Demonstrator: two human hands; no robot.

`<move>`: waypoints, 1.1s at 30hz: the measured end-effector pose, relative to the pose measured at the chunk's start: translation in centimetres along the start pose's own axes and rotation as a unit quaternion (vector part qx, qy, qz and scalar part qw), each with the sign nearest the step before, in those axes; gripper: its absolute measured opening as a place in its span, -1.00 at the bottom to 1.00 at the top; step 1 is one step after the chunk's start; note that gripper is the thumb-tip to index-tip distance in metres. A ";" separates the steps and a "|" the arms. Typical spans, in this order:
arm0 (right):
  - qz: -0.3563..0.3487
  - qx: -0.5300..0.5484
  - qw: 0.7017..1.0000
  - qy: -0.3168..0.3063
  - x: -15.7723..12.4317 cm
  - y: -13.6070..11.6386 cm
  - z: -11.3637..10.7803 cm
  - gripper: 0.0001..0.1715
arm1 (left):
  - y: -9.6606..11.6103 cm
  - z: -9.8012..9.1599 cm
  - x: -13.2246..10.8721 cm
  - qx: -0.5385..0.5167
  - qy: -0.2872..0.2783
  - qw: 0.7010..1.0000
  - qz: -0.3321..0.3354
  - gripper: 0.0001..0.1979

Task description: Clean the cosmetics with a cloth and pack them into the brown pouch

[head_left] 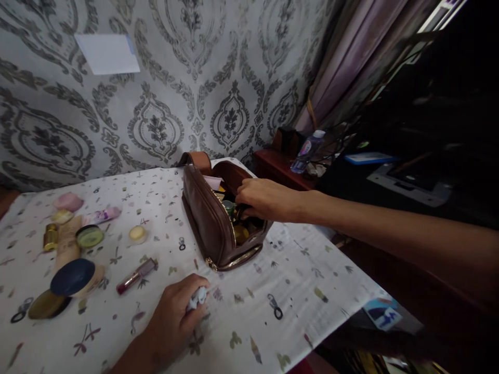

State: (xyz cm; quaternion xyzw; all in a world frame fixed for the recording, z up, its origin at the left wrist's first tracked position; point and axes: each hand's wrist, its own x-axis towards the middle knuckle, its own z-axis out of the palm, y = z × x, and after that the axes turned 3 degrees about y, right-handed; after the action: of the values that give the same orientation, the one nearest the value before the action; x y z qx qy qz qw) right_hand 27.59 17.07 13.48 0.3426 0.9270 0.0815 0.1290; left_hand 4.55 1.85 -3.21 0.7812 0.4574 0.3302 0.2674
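A brown leather toiletry bag stands open on the patterned tablecloth. My right hand reaches into its open top, fingers curled down among small jars and tubes inside; what it grips is hidden. My left hand rests on the cloth in front of the bag, closed round a small crumpled white and blue thing. A dark red lip gloss tube lies just left of that hand.
Cosmetics lie at the left: a dark blue lidded jar, a green jar, a small yellow pot, a gold bottle, a pink tube. A water bottle stands on a wooden side table at the right. Patterned wallpaper rises behind.
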 end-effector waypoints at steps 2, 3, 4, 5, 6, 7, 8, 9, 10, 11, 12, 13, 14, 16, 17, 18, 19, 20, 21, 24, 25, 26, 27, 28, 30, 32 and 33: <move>0.011 0.007 1.000 0.009 -0.1 0.0 0.0 -0.77 | 0.1 0.0 0.0 0.001 0.003 1.000 0.004 -0.85; 0.015 0.009 1.000 0.014 -0.1 0.0 0.0 -0.74 | 0.1 0.0 0.0 0.003 0.005 1.000 0.004 -0.85; 0.017 0.010 1.000 0.017 -0.2 -0.1 -0.1 -0.72 | 0.1 0.0 0.1 0.005 0.006 1.000 0.002 -0.85; 0.014 0.012 1.000 0.017 -0.2 -0.1 -0.3 -0.73 | 0.1 0.0 0.1 0.006 0.006 1.000 0.000 -0.85; 0.008 0.014 1.000 0.014 -0.2 -0.2 -0.4 -0.75 | 0.1 0.0 0.1 0.007 0.004 1.000 -0.003 -0.85; -0.002 0.017 1.000 0.008 -0.2 -0.3 -0.6 -0.77 | 0.1 0.0 0.2 0.006 0.002 1.000 -0.004 -0.86; -0.010 0.021 1.000 0.001 -0.1 -0.3 -0.7 -0.79 | 0.1 0.0 0.2 0.005 0.000 1.000 -0.003 -0.86; -0.017 0.024 1.000 -0.007 -0.1 -0.3 -0.8 -0.82 | 0.2 0.0 0.2 0.003 -0.002 1.000 0.000 -0.86; -0.020 0.027 0.999 -0.013 0.0 -0.3 -0.9 -0.83 | 0.2 -0.1 0.3 0.001 -0.002 1.000 0.003 -0.86; -0.020 0.029 0.999 -0.017 0.1 -0.2 -0.9 -0.84 | 0.2 -0.1 0.3 -0.001 -0.003 1.000 0.005 -0.86; -0.016 0.031 0.999 -0.017 0.2 -0.1 -0.8 -0.84 | 0.2 -0.1 0.3 -0.003 -0.004 1.000 0.007 -0.86; -0.009 0.033 0.999 -0.014 0.3 0.0 -0.8 -0.83 | 0.2 -0.1 0.3 -0.006 -0.005 1.000 0.008 -0.86; 0.000 0.034 0.999 -0.009 0.4 0.1 -0.7 -0.81 | 0.2 -0.1 0.3 -0.010 -0.006 1.000 0.008 -0.86; 0.007 0.036 0.999 -0.004 0.5 0.3 -0.5 -0.80 | 0.2 -0.1 0.2 -0.015 -0.007 1.000 0.009 -0.86; 0.005 0.037 0.999 -0.007 0.6 0.4 -0.5 -0.80 | 0.1 -0.1 0.2 -0.016 -0.008 1.000 0.010 -0.86; -0.002 0.037 0.999 -0.012 0.6 0.4 -0.5 -0.80 | 0.1 -0.1 0.2 -0.017 -0.009 1.000 0.010 -0.87; -0.009 0.035 0.999 -0.018 0.7 0.3 -0.5 -0.81 | 0.1 -0.1 0.3 -0.017 -0.009 1.000 0.008 -0.88; -0.015 0.033 0.999 -0.023 0.7 0.3 -0.5 -0.81 | 0.1 -0.1 0.3 -0.017 -0.010 1.000 0.007 -0.88; -0.017 0.029 0.999 -0.027 0.8 0.2 -0.5 -0.79 | 0.2 -0.1 0.3 -0.017 -0.010 1.000 0.007 -0.88; -0.015 0.014 1.000 -0.023 0.8 0.1 -0.3 -0.74 | 0.2 -0.2 0.4 -0.018 -0.012 1.000 0.005 -0.87; -0.016 0.010 1.000 -0.020 0.8 0.1 -0.2 -0.73 | 0.3 -0.2 0.4 -0.019 -0.013 1.000 0.003 -0.87; -0.017 0.005 1.000 -0.017 0.7 0.2 0.0 -0.72 | 0.3 -0.2 0.4 -0.019 -0.014 1.000 -0.001 -0.87; -0.018 0.002 1.000 -0.014 0.6 0.2 0.1 -0.73 | 0.3 -0.2 0.4 -0.020 -0.013 1.000 -0.006 -0.87; -0.019 0.000 1.000 -0.011 0.6 0.3 0.2 -0.74 | 0.3 -0.2 0.4 -0.020 -0.012 1.000 -0.008 -0.87; -0.024 0.001 1.000 -0.007 0.5 0.4 0.5 -0.75 | 0.3 -0.2 0.4 -0.019 -0.008 1.000 -0.008 -0.86; -0.036 0.008 0.999 -0.001 0.4 0.6 0.6 -0.76 | 0.3 -0.2 0.3 -0.018 -0.004 1.000 -0.006 -0.86; -0.043 0.012 0.999 0.004 0.4 0.7 0.7 -0.78 | 0.3 -0.2 0.3 -0.017 -0.004 1.000 -0.005 -0.86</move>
State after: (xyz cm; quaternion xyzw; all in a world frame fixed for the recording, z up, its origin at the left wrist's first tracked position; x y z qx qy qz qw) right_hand 27.96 17.94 12.89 0.3032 0.9424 0.0660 0.1251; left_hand 4.68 2.03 -2.82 0.7756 0.4546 0.3334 0.2838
